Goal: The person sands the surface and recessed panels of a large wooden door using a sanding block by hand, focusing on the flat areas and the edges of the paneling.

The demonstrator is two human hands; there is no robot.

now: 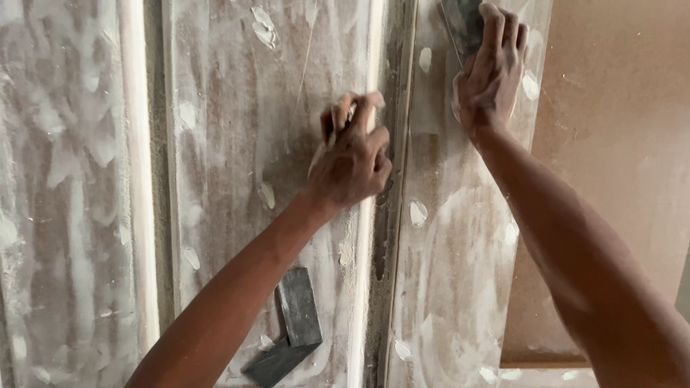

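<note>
My left hand (352, 154) presses a small folded piece of sandpaper (350, 111) against the raised moulding edge of a wooden panel (237, 144) coated with white filler and dust. My right hand (492, 72) lies flat on the neighbouring panel (453, 251) at the top, its fingers over a dark sheet of sandpaper (460, 25). Both forearms reach up from the lower edge of the view. A dusty groove (392, 179) runs between the two panels.
A dark folded strip of sandpaper (295, 323) lies on the left panel near my left forearm. A further filler-smeared panel (65, 201) lies at the far left. A plain brown board (618, 158) fills the right side.
</note>
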